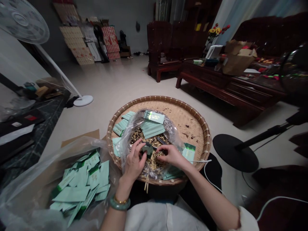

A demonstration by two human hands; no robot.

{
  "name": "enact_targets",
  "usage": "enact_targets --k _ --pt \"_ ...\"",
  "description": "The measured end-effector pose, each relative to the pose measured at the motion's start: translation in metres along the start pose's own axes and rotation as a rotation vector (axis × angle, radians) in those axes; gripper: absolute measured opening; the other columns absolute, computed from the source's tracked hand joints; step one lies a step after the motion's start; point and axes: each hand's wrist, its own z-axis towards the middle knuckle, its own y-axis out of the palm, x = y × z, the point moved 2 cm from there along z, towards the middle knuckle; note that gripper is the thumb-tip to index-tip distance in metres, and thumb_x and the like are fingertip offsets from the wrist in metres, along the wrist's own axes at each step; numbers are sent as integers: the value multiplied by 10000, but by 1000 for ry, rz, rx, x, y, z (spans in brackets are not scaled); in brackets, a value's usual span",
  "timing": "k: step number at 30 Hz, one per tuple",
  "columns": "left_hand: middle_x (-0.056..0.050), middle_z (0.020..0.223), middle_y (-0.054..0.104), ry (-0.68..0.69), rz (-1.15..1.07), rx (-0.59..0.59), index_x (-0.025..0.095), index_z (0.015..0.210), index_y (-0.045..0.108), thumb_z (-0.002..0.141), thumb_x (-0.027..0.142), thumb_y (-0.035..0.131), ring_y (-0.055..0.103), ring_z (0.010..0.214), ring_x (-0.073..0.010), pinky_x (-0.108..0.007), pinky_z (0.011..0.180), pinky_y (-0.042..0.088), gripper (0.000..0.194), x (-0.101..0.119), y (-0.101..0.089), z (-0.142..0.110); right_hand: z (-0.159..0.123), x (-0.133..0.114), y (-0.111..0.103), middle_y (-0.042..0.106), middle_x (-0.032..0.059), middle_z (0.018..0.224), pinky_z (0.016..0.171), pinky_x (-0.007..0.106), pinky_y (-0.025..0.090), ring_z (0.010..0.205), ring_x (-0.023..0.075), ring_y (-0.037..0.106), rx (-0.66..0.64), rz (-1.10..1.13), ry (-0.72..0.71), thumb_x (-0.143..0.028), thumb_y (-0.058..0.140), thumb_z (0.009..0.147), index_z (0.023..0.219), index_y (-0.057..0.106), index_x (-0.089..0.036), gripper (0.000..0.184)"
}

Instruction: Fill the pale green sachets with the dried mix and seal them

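The dark green pouch (147,149) is left of centre in the near half of the round basket, above the loose dark-and-pale mix (154,163). Our left hand (134,160) grips it between thumb and fingers; our right hand (172,155) is curled just beside it, fingers bent towards a slim dark handle (162,141), and we cannot tell whether they hold anything. We judge this to be 2-handed work at the pouch, calling for a steady left grip and small right finger movements. Whether the pouch is open or filled, we cannot tell. Around our hands, an open clear bag (175,134) holds the mix, with pale green packets (153,129) fanned on its far side. The basket (207,129) carries that bag, more packets by its left edge (120,127) and others by its right (189,152). Beyond its left edge, a large clear bag (22,192) holds a jumbled pile of green packets (81,179).
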Motion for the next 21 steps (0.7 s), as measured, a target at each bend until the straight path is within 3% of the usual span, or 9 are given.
enact_targets --k 5,11,16,21 --pt "-130 1247 571 13 37 -72 198 1146 467 897 164 451 558 1154 -227 -410 934 489 252 0 -4 5 -2 -4 -6 581 -39 613 534 208 365 550 100 479 -59 173 73 -227 699 638 830 706 -158 204" --pt "-119 1203 591 153 136 -66 182 969 575 899 151 465 576 1098 -225 -396 916 495 134 2 -6 12 -5 -23 -25 630 -9 637 567 244 458 575 129 583 -91 399 162 -322 760 610 841 665 -154 302" --pt "-125 1133 583 288 193 -38 175 942 635 863 148 531 538 1044 -247 -422 861 511 134 17 -4 20 2 -57 -44 626 -19 630 549 226 456 564 113 588 -105 409 59 -295 752 638 861 665 -161 274" --pt "-116 1035 606 359 179 -43 163 901 649 846 127 557 524 981 -235 -399 813 518 113 26 -4 24 19 -71 -41 621 -33 636 549 214 454 558 100 584 -264 301 -12 -205 712 664 849 662 -155 198"
